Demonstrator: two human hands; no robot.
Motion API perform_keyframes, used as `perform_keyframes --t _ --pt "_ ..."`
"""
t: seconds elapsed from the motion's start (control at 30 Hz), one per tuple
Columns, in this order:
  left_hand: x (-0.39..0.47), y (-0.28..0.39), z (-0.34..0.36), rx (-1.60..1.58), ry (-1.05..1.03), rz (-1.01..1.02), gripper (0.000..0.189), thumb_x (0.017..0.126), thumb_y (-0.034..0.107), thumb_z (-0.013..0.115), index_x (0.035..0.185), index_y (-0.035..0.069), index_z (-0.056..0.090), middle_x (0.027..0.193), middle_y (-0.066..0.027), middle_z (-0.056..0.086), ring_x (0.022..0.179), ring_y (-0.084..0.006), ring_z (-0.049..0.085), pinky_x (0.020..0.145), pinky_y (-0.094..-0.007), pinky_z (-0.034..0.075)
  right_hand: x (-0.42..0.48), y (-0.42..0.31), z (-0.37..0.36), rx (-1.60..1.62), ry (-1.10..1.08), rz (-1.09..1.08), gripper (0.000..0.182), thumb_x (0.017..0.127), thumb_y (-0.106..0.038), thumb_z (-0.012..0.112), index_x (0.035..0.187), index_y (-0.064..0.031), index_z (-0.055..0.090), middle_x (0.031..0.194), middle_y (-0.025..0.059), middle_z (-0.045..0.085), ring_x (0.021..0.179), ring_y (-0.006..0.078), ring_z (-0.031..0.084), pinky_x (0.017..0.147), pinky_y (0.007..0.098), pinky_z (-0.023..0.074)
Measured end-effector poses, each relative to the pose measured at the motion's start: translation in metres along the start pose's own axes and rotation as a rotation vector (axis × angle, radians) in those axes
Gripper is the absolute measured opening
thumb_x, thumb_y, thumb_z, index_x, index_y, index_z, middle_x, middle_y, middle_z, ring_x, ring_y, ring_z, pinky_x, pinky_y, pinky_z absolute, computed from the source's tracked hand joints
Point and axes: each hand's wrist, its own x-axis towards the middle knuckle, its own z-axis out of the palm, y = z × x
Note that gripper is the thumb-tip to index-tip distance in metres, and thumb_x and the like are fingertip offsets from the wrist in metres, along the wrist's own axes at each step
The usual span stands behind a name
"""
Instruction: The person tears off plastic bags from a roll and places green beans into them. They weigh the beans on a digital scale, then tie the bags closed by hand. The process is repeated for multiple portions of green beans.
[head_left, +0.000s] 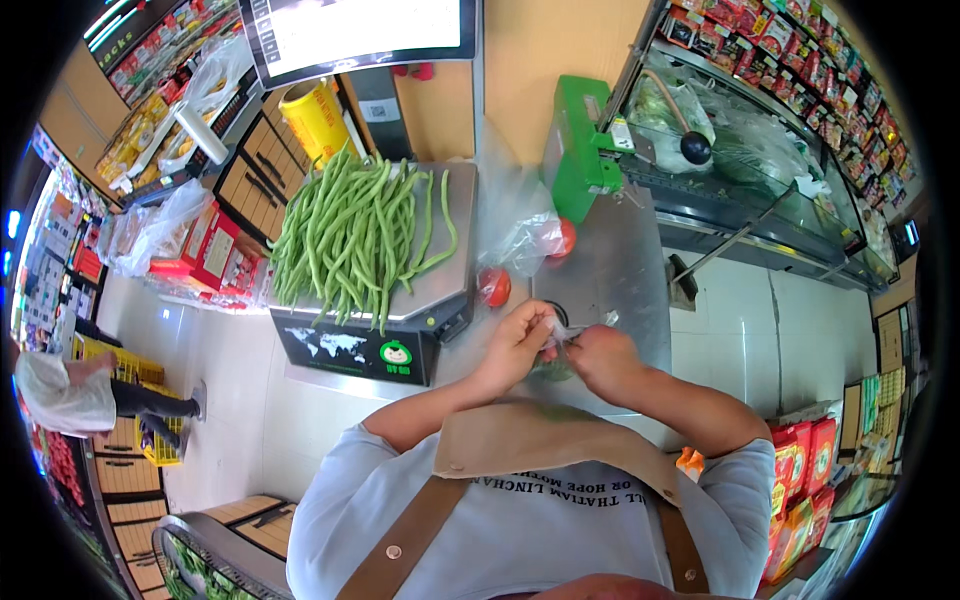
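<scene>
My left hand (519, 339) pinches the gathered neck of a clear plastic bag (556, 369) close to my apron. On the bag's other side, my right hand (606, 358) grips the same gathered plastic. Something greenish shows through the bag, mostly hidden under my hands. Beyond my left hand lies one red tomato (495, 287), with another tomato (564, 238) farther back, partly behind a second clear plastic bag (529, 225). Long green beans (352, 232) are heaped loose on the steel pan of a weighing scale (442, 292) to the left.
A green bag-neck sealer (576, 146) stands at the back of the steel counter (622, 277). Behind the scale are a yellow roll (319, 120) and a lit screen (367, 34). A glass-sided case (750, 165) holds bagged greens at right. At far left, a person (71, 394) stands by yellow baskets.
</scene>
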Motion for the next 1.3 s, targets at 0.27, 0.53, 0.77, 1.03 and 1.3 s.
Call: perform_keyframes --t 0.27,0.53,0.77,1.03,1.3 --pt "0.002 0.006 0.002 0.672 -0.121 0.398 0.046 0.068 -0.007 0.052 0.112 0.004 0.044 0.091 -0.0079 0.05 0.077 -0.017 0.052 0.065 -0.0256 0.045 0.005 0.021 0.001 -0.241 -0.011 0.106 0.011 0.058 -0.014 0.058 0.059 -0.0036 0.06 0.064 0.0141 0.054 0.062 0.0304 0.058 0.051 0.0399 0.047" --pt "0.006 0.013 0.007 0.715 -0.113 0.323 0.021 0.068 -0.002 0.062 0.088 0.004 0.06 0.074 -0.0072 0.049 0.069 -0.019 0.05 0.061 -0.0273 0.041 -0.017 0.013 -0.03 -0.099 0.041 0.133 0.015 0.068 -0.025 0.062 0.07 -0.01 0.06 0.072 0.007 0.05 0.073 0.0254 0.053 0.06 0.0367 0.0443" --pt "0.009 0.008 0.009 0.647 -0.079 0.323 0.015 0.07 0.0 0.064 0.083 0.004 0.059 0.062 -0.0021 0.041 0.06 -0.012 0.042 0.058 -0.0237 0.037 -0.039 0.024 -0.053 0.0 0.118 0.083 0.014 0.064 -0.015 0.067 0.07 -0.0068 0.058 0.079 0.0057 0.052 0.077 0.0246 0.053 0.064 0.0358 0.0431" --pt "0.01 0.008 0.014 0.542 -0.08 0.162 0.028 0.068 -0.004 0.065 0.093 0.004 0.057 0.058 0.0013 0.032 0.055 -0.0076 0.034 0.053 -0.02 0.032 -0.033 0.026 -0.03 0.295 0.427 0.118 0.015 0.062 -0.005 0.066 0.069 -0.0045 0.053 0.078 0.0063 0.056 0.065 0.0223 0.053 0.057 0.0322 0.0427" --pt "0.014 0.014 0.01 0.593 -0.113 0.236 0.02 0.071 0.0 0.064 0.09 0.003 0.061 0.06 0.0028 0.042 0.056 -0.0056 0.035 0.051 -0.02 0.031 -0.032 0.011 0.005 1.316 0.715 0.443 0.013 0.072 0.003 0.061 0.076 -0.0043 0.051 0.083 0.0033 0.053 0.065 0.0053 0.047 0.054 0.0186 0.0397"
